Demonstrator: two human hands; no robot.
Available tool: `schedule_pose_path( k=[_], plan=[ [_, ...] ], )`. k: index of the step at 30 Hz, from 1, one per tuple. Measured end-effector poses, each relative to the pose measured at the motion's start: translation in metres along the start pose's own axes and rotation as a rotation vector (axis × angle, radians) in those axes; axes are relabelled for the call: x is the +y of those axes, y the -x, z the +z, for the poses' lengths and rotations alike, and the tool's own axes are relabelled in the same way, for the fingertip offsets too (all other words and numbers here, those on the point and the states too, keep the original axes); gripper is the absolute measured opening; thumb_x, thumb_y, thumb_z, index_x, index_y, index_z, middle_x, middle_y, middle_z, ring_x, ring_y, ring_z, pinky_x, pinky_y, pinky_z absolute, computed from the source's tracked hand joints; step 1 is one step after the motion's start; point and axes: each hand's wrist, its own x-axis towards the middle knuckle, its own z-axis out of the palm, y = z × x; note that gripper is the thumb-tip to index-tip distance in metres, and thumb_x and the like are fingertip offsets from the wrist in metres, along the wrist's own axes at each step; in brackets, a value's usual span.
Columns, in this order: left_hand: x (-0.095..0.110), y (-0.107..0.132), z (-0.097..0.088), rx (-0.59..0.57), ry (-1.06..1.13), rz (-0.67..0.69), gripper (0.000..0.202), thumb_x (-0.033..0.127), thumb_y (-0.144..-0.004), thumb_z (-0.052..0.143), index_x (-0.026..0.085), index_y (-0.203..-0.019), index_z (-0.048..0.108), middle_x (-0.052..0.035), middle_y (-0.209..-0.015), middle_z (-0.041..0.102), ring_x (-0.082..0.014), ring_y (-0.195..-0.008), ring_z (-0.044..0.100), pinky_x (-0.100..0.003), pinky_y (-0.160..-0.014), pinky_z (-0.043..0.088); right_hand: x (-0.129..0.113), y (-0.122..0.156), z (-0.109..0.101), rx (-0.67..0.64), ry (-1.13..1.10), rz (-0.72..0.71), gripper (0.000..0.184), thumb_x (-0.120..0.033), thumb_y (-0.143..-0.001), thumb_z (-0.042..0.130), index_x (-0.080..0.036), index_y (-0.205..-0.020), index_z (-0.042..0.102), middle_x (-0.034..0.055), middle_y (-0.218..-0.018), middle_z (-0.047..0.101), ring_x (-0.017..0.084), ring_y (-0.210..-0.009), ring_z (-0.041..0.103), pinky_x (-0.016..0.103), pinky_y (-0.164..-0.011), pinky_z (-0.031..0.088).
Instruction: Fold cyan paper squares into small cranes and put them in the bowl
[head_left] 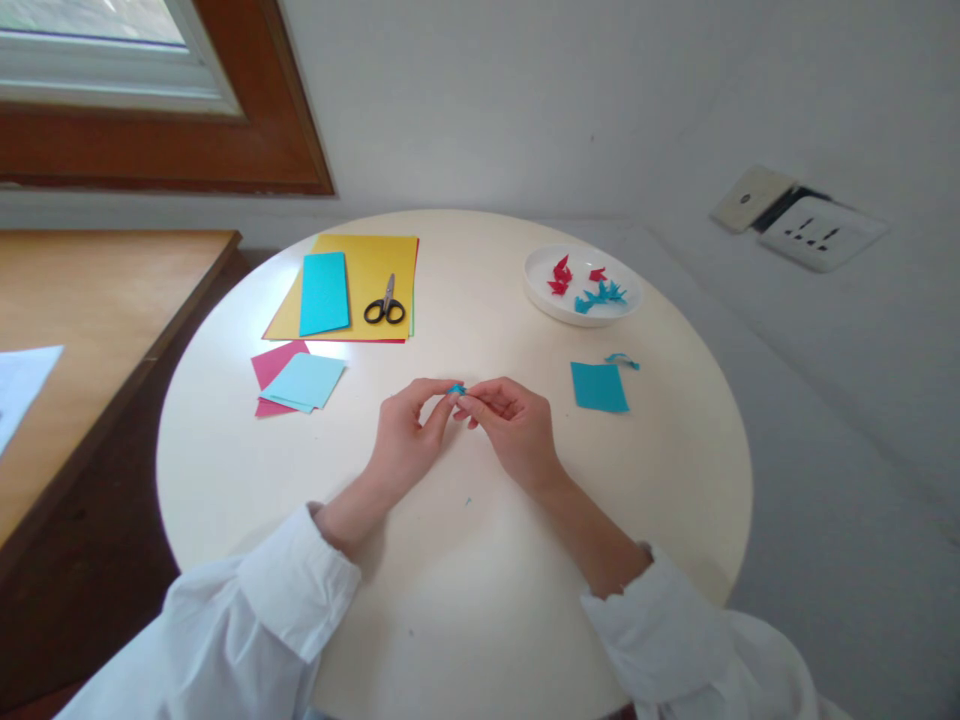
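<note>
Over the middle of the round white table (465, 610), my left hand (412, 425) and my right hand (517, 425) meet at their fingertips. Both pinch a small folded piece of blue paper (457, 389), most of it hidden by the fingers and thumbs. To the right lies a blue paper square (598, 387), with a thin curled blue strip (622, 360) at its upper corner. A white dish (536, 297) farther back holds small red folded paper figures (560, 272) and blue folded paper figures (602, 296).
At the back left, black-handled scissors (385, 308) and a blue paper stack (325, 293) rest on yellow sheets (375, 255). Nearer lie light blue squares (306, 380) over pink paper (276, 362). A wooden desk (112, 280) stands left; a wall socket (821, 232) is at right.
</note>
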Motion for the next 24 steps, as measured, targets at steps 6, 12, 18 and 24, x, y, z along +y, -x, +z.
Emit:
schedule_pose_path(
  k=[6, 12, 18, 24],
  plan=[
    [0.0037, -0.0002, 0.0011, 0.036, 0.12, -0.079, 0.011, 0.024, -0.072, 0.064, 0.018, -0.078, 0.071, -0.006, -0.083, 0.072, -0.02, -0.08, 0.064, -0.03, -0.075, 0.048, 0.0011, -0.0009, 0.0009, -0.002, -0.046, 0.016, 0.02, -0.033, -0.064, 0.071, -0.018, -0.068, 0.06, -0.0015, -0.058, 0.064, 0.013, -0.056, 0.063, 0.025, -0.053, 0.051],
    [0.0073, -0.0004, 0.0007, 0.051, 0.18, -0.123, 0.009, 0.024, -0.07, 0.066, 0.018, -0.075, 0.071, -0.005, -0.078, 0.072, -0.02, -0.077, 0.065, -0.03, -0.073, 0.049, 0.0023, 0.0002, 0.001, -0.015, -0.042, 0.01, 0.021, -0.035, -0.064, 0.071, -0.018, -0.071, 0.06, 0.0004, -0.066, 0.067, 0.014, -0.061, 0.066, 0.028, -0.061, 0.054],
    [0.0062, -0.0005, 0.0008, 0.046, 0.171, -0.121, 0.011, 0.025, -0.072, 0.063, 0.018, -0.076, 0.071, -0.0051, -0.08, 0.073, -0.0194, -0.077, 0.065, -0.029, -0.073, 0.049, 0.0019, 0.0, 0.0007, -0.015, -0.031, 0.021, 0.024, -0.037, -0.063, 0.072, -0.018, -0.07, 0.059, 0.0001, -0.066, 0.066, 0.015, -0.06, 0.066, 0.028, -0.059, 0.055],
    [0.0074, -0.0017, 0.0014, 0.028, 0.197, -0.139, 0.011, 0.026, -0.069, 0.067, 0.017, -0.074, 0.071, -0.0046, -0.076, 0.072, -0.0177, -0.073, 0.064, -0.028, -0.068, 0.049, 0.0003, 0.0005, 0.0005, -0.01, -0.039, 0.044, 0.027, -0.039, -0.062, 0.072, -0.018, -0.07, 0.056, -0.0011, -0.063, 0.065, 0.014, -0.059, 0.066, 0.027, -0.057, 0.054]
  ],
)
